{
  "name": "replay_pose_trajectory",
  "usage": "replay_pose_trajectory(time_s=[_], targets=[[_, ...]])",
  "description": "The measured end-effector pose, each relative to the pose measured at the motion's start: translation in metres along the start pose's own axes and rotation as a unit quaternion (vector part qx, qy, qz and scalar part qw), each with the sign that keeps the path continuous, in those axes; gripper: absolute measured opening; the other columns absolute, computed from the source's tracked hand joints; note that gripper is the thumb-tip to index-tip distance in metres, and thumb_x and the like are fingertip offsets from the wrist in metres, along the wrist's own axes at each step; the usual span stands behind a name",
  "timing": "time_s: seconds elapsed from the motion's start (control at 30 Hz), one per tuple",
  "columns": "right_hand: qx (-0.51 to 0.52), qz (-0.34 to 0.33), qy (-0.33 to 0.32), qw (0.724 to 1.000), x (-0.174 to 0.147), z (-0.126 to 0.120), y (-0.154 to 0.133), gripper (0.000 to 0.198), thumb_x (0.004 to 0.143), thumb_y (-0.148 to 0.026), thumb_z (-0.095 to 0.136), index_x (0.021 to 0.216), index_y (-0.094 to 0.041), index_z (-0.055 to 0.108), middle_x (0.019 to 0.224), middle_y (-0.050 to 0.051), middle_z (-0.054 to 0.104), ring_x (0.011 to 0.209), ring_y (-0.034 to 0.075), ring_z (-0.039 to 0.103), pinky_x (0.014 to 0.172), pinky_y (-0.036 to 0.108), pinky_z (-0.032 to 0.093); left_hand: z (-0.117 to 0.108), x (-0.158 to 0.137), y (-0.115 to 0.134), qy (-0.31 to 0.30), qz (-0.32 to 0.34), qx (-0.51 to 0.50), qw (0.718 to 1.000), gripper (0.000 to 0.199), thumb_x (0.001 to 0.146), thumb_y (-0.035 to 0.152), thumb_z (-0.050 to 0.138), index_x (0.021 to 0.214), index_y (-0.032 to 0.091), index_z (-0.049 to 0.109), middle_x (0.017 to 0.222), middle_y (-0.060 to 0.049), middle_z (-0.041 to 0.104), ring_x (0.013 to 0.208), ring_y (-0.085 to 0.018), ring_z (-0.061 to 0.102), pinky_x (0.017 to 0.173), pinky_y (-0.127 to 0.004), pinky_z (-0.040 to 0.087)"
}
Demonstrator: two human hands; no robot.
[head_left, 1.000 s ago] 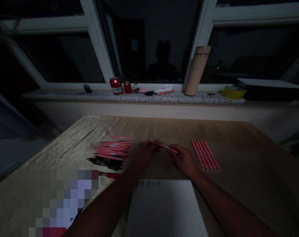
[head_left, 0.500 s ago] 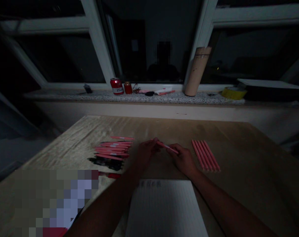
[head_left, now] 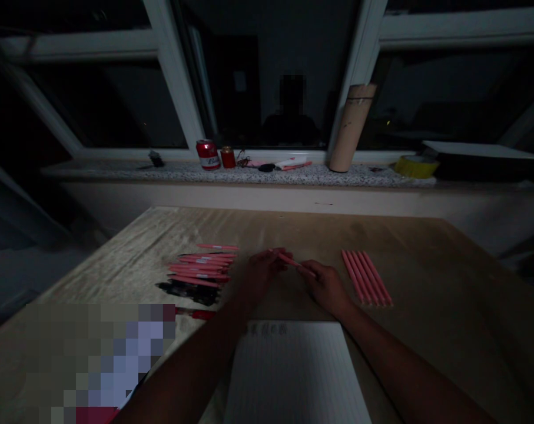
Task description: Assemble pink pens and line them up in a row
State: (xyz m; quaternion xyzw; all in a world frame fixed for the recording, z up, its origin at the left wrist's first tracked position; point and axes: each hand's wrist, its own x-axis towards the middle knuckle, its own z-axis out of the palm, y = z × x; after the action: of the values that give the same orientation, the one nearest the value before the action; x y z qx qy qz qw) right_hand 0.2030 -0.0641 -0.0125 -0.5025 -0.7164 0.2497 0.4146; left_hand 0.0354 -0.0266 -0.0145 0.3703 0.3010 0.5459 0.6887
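A slim pink pen (head_left: 289, 259) is held slantwise above the table between my two hands. The fingers of my left hand (head_left: 265, 265) pinch its upper left end. My right hand (head_left: 326, 282) is closed round the lower right end, which its fingers partly cover. Left of my left hand lies a pile of pink pens (head_left: 202, 268), with one lone pink pen (head_left: 217, 247) behind it and black pens (head_left: 189, 291) in front. On the right, several pink pens (head_left: 366, 278) lie side by side in a neat row.
A lined notebook (head_left: 295, 371) lies between my forearms. Red pens (head_left: 198, 313) are beside my left forearm. On the windowsill stand a red can (head_left: 208, 155), a small red jar (head_left: 227, 157), a cardboard tube (head_left: 352, 129) and a yellow tape roll (head_left: 415, 167). The light is dim.
My right hand has shifted very slightly along the pen, and less of its lower end shows. My left hand stays nearly still; the pens on the table have not moved.
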Motion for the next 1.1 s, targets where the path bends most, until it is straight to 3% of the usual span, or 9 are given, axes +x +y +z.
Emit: replay_pose_trajectory(time_s=[0.33, 0.57, 0.77, 1.1], targets=[[0.054, -0.004, 0.034, 0.998, 0.0014, 0.0013, 0.0003, 0.022, 0.082, -0.035, 0.052, 0.089, -0.018, 0.064, 0.08, 0.004, 0.067, 0.072, 0.017, 0.061, 0.063, 0.025, 0.044, 0.0055, -0.0005, -0.0002, 0.046, 0.01, 0.077, 0.996, 0.032, 0.068, 0.04, 0.066, 0.074, 0.009, 0.067, 0.069, -0.007, 0.067, 0.063, -0.014, 0.061, 0.062, -0.027, 0.047], [0.009, -0.008, -0.01, 1.0, -0.001, 0.0014, 0.0031, 0.027, 0.086, -0.035, 0.046, 0.087, -0.017, 0.065, 0.064, 0.0, 0.061, 0.059, 0.014, 0.055, 0.053, 0.022, 0.036, 0.0064, -0.0031, -0.0007, 0.011, 0.016, 0.031, 0.999, 0.029, 0.07, 0.037, 0.065, 0.078, 0.009, 0.066, 0.077, -0.009, 0.069, 0.075, -0.019, 0.064, 0.075, -0.034, 0.049], [0.02, -0.005, -0.01, 1.0, -0.0012, 0.0005, -0.0003, 0.025, 0.085, -0.034, 0.046, 0.085, -0.017, 0.064, 0.064, 0.0, 0.061, 0.058, 0.013, 0.054, 0.053, 0.022, 0.036, 0.0066, -0.0038, -0.0003, -0.009, 0.025, 0.031, 0.999, 0.029, 0.072, 0.037, 0.064, 0.083, 0.01, 0.065, 0.083, -0.01, 0.069, 0.079, -0.019, 0.064, 0.081, -0.036, 0.048], [0.077, 0.001, 0.022, 0.997, 0.0005, 0.0031, 0.0029, 0.023, 0.082, -0.035, 0.052, 0.09, -0.017, 0.065, 0.078, 0.004, 0.067, 0.07, 0.016, 0.06, 0.062, 0.024, 0.043, 0.0071, -0.0036, -0.0003, 0.042, 0.014, 0.108, 0.993, 0.038, 0.072, 0.046, 0.061, 0.079, 0.008, 0.066, 0.072, -0.008, 0.068, 0.066, -0.017, 0.063, 0.066, -0.031, 0.051]])
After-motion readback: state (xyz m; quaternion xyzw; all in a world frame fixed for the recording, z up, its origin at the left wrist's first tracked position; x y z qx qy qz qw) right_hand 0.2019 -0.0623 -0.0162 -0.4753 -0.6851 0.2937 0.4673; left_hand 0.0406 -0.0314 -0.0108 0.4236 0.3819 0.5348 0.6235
